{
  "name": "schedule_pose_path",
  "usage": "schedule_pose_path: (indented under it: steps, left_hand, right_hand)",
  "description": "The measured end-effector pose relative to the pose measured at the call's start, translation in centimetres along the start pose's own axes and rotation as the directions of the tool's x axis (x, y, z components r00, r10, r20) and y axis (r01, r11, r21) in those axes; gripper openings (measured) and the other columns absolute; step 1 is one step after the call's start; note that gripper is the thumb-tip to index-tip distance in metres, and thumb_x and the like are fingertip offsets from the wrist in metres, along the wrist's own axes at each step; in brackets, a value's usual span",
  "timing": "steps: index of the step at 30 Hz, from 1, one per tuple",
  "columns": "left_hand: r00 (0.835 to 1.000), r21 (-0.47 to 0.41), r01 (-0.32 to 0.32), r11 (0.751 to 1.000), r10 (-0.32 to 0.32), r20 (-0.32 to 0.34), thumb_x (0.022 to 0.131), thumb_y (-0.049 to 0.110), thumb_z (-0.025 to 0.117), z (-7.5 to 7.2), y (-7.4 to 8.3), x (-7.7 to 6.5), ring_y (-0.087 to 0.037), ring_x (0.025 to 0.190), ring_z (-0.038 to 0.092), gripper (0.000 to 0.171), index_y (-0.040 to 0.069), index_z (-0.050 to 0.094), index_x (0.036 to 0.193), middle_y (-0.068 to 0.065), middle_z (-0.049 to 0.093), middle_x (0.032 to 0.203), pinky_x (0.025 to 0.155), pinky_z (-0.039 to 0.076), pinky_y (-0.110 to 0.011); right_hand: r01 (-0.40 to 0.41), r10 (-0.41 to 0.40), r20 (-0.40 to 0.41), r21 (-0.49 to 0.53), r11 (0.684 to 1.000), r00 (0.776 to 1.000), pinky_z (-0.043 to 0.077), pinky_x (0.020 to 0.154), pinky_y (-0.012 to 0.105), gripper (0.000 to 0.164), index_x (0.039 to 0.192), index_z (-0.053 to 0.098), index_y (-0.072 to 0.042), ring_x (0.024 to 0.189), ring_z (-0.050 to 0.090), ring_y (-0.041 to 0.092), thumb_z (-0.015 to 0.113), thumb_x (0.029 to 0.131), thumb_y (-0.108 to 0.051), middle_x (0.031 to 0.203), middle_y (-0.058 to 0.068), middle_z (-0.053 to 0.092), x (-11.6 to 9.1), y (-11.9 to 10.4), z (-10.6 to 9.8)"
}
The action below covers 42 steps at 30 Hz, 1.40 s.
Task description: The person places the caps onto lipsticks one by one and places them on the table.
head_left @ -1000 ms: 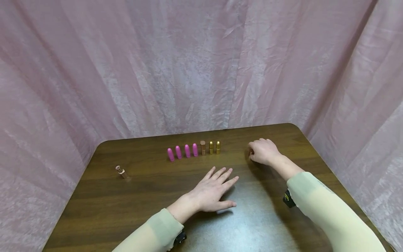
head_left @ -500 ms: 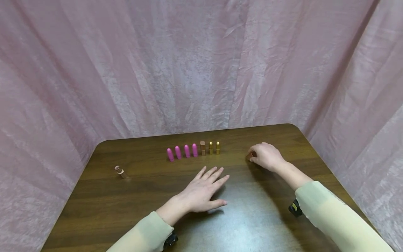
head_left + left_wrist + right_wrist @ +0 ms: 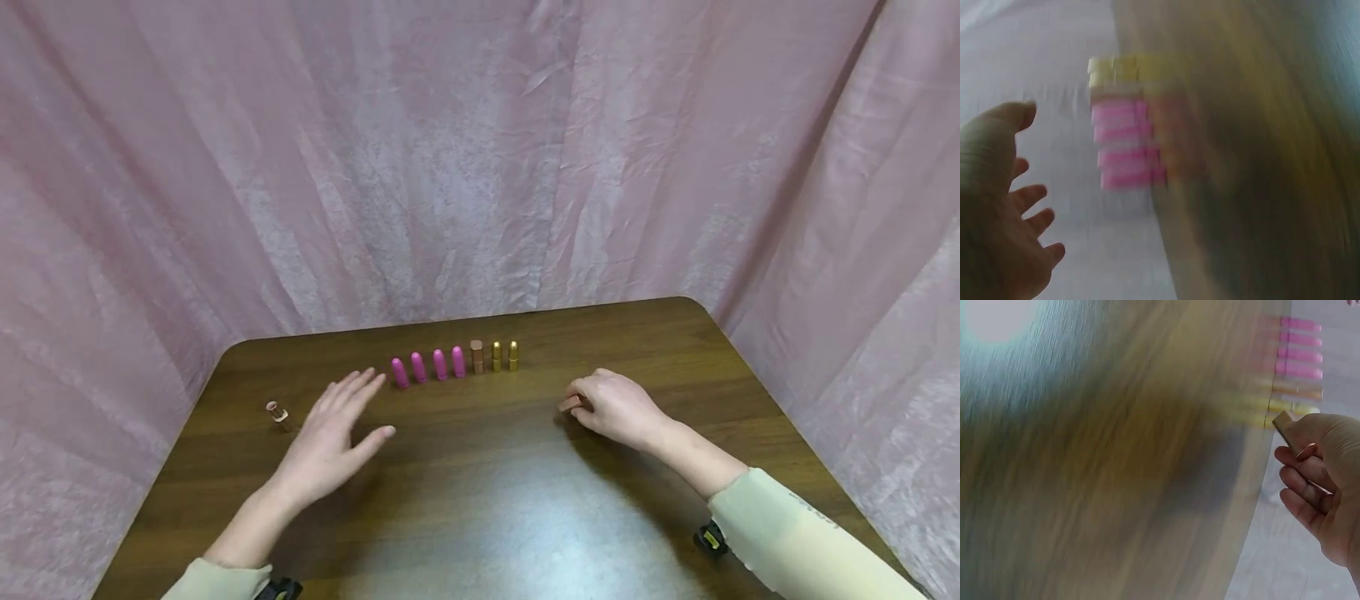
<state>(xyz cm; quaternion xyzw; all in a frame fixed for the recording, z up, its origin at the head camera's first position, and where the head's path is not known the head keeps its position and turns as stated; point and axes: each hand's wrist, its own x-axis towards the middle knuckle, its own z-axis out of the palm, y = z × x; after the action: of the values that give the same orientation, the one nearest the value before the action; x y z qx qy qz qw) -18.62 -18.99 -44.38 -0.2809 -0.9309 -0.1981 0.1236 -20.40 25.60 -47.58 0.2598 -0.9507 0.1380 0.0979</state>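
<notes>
My right hand [image 3: 617, 408] pinches a small copper-coloured lipstick cap [image 3: 1291, 434] between thumb and forefinger, close over the right half of the table. In the right wrist view the other fingers [image 3: 1302, 481] curl loosely below it. My left hand [image 3: 321, 437] holds nothing; its fingers are spread and the thumb stands apart, over the left part of the table. Left of it an uncapped copper-coloured lipstick [image 3: 278, 414] stands, partly hidden low down by shadow. The left wrist view is blurred and shows that hand's fingers [image 3: 1029, 199] relaxed.
A row stands along the far side: several pink bullet-shaped lipsticks [image 3: 440, 365], one copper-coloured capped lipstick [image 3: 477, 357], and two gold bullet-shaped lipsticks [image 3: 497, 357]. Pink curtains [image 3: 450, 167] hang behind the brown wooden table [image 3: 480, 492] and at its sides.
My left hand has swung left from the middle of the table toward the uncapped lipstick. My right hand has come nearer and slightly left with the copper-coloured lipstick cap.
</notes>
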Motion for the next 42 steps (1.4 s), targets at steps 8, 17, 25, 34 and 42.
schedule_pose_path:
  steps: [8,17,25,34,42]
  left_hand:
    - [0.915,-0.182,0.364,0.914,-0.387,-0.116,0.097,0.039,0.071,-5.2,-7.0,-4.7,-0.054,0.139,0.032,0.083,0.007,0.029,0.161,-0.028,0.038,0.155,0.104,0.029,-0.073]
    - [0.772,-0.357,0.629,0.691,-0.609,0.180,0.096,0.046,0.070,-3.7,-12.5,-7.4,-0.053,0.137,0.036,0.098,-0.010,0.017,0.157,-0.036,0.035,0.152,0.105,0.037,-0.062]
    - [0.759,-0.305,0.647,0.698,-0.630,0.168,0.093,0.046,0.074,-1.8,-13.3,-6.1,-0.051,0.133,0.041,0.091,-0.013,0.032,0.149,-0.035,0.043,0.144,0.107,0.035,-0.063]
    - [0.722,-0.222,0.684,0.695,-0.688,0.073,0.099,0.038,0.068,-0.6,-13.5,-5.4,-0.048,0.125,0.051,0.066,-0.011,0.047,0.139,-0.032,0.055,0.134,0.102,0.040,-0.061]
    - [0.740,-0.207,0.659,0.723,-0.673,0.003,0.098,0.037,0.070,-0.3,-13.7,-5.4,-0.045,0.116,0.058,0.053,-0.007,0.058,0.125,-0.029,0.063,0.123,0.096,0.043,-0.058]
  right_hand:
    - [0.061,-0.060,-0.048,0.029,0.998,0.997,0.044,0.060,0.029,0.020,0.102,0.072,-0.021,0.069,0.051,0.007,0.081,0.085,-0.025,0.079,-0.015,0.062,1.9,-4.7,1.3]
    - [0.231,-0.225,-0.079,0.073,0.970,0.971,0.049,0.074,0.030,0.014,0.099,0.074,-0.023,0.088,0.058,0.010,0.078,0.087,-0.023,0.092,-0.014,0.066,5.8,-10.0,3.4]
    - [0.239,-0.232,-0.072,0.108,0.965,0.970,0.049,0.081,0.029,0.016,0.103,0.076,-0.021,0.094,0.057,0.012,0.078,0.088,-0.023,0.100,-0.011,0.067,7.4,-11.9,4.6]
    - [0.221,-0.216,-0.051,0.121,0.968,0.975,0.049,0.086,0.031,0.017,0.105,0.076,-0.022,0.097,0.058,0.013,0.078,0.088,-0.025,0.102,-0.011,0.067,7.1,-11.7,4.7]
    - [0.189,-0.187,-0.025,0.127,0.974,0.982,0.049,0.087,0.031,0.016,0.105,0.076,-0.024,0.098,0.058,0.012,0.078,0.089,-0.027,0.102,-0.012,0.068,6.6,-11.0,4.6]
